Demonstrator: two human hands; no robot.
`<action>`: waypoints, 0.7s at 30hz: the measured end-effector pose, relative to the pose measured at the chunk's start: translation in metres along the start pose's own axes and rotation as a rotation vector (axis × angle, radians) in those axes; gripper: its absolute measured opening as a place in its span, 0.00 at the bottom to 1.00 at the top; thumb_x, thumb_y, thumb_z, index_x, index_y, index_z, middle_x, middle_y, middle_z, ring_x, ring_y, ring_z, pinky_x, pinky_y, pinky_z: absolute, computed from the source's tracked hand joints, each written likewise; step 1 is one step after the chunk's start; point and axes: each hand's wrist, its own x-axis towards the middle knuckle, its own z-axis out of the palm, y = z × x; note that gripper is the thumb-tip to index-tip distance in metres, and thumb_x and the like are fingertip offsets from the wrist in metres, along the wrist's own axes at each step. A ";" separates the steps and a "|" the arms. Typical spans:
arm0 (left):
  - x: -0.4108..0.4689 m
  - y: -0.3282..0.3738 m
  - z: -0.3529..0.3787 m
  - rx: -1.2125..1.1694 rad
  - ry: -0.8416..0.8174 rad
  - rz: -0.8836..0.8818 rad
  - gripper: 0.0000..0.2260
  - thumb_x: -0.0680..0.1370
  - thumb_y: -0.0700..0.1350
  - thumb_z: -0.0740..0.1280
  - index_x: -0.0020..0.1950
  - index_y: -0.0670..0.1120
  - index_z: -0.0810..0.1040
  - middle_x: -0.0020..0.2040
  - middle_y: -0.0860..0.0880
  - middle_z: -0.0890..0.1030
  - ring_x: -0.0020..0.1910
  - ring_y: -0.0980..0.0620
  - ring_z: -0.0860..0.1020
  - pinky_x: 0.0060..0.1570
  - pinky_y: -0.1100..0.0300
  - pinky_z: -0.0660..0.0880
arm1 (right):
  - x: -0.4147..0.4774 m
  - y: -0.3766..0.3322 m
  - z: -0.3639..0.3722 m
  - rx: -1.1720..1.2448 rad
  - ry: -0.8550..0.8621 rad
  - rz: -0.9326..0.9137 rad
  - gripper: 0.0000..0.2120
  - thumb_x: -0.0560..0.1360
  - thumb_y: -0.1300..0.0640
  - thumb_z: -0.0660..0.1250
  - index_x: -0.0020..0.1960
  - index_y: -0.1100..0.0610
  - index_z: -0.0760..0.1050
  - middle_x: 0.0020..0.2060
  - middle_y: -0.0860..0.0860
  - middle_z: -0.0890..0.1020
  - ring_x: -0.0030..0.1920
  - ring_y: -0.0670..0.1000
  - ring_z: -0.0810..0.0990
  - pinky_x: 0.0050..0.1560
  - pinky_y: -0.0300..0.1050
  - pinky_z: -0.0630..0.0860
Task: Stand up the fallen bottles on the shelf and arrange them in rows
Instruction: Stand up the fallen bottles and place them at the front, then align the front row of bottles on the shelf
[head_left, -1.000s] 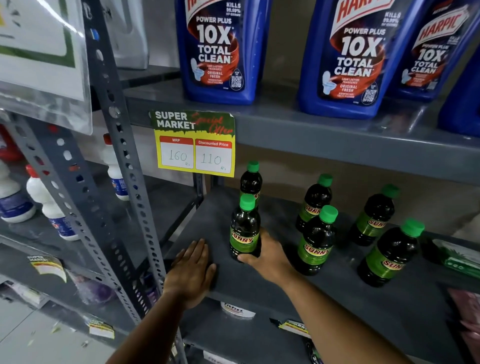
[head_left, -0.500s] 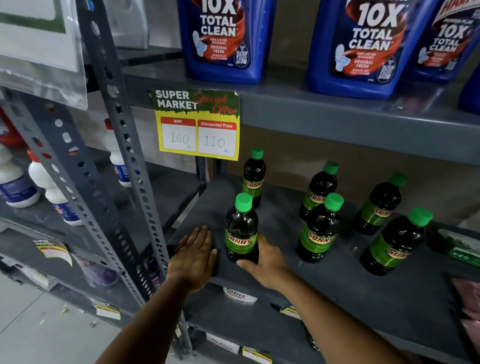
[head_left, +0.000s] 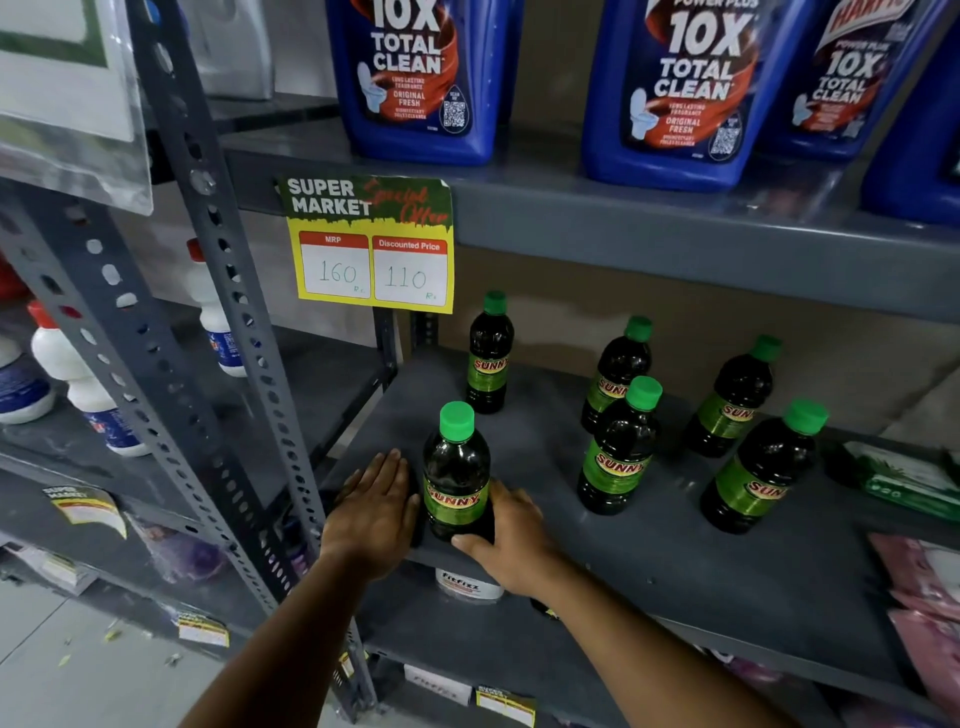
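Several dark Sunny bottles with green caps stand upright on the grey shelf (head_left: 644, 577). The nearest bottle (head_left: 456, 475) is at the front left corner. My right hand (head_left: 514, 540) wraps around its base from the right, thumb across the front. My left hand (head_left: 371, 506) lies flat on the shelf just left of that bottle, fingers straight. Behind it stands a second bottle (head_left: 489, 358). Further right are a back bottle (head_left: 615, 371), a middle bottle (head_left: 618, 452), another back bottle (head_left: 732, 400) and a front right bottle (head_left: 758, 470), loosely spaced.
A price tag (head_left: 371, 244) hangs from the upper shelf, which carries big blue cleaner jugs (head_left: 415, 78). A perforated grey upright (head_left: 234, 322) stands left of my hands. White bottles (head_left: 78, 379) fill the left bay. Green packets (head_left: 904, 478) lie at the shelf's right.
My right hand has slid the nearest bottle toward the shelf's front left corner, closer to my left hand. The view has tilted slightly.
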 end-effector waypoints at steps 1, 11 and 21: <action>0.000 0.000 0.000 -0.001 0.000 0.000 0.31 0.76 0.59 0.39 0.76 0.44 0.49 0.78 0.47 0.49 0.76 0.51 0.46 0.73 0.54 0.45 | -0.002 -0.001 -0.001 0.001 -0.006 0.008 0.33 0.70 0.45 0.73 0.72 0.46 0.64 0.63 0.55 0.73 0.67 0.58 0.68 0.67 0.50 0.68; 0.001 0.000 0.001 0.009 0.011 0.007 0.30 0.77 0.58 0.41 0.76 0.45 0.50 0.78 0.47 0.51 0.76 0.51 0.47 0.72 0.54 0.46 | -0.032 -0.006 -0.006 0.091 0.205 -0.122 0.51 0.64 0.35 0.73 0.78 0.49 0.51 0.70 0.48 0.65 0.71 0.53 0.62 0.71 0.52 0.60; 0.004 -0.004 0.007 0.010 0.004 0.008 0.32 0.76 0.59 0.38 0.76 0.46 0.50 0.78 0.48 0.50 0.76 0.51 0.47 0.73 0.53 0.46 | -0.008 0.076 -0.078 0.311 0.857 0.173 0.54 0.59 0.46 0.79 0.75 0.61 0.53 0.72 0.61 0.65 0.73 0.60 0.64 0.72 0.58 0.61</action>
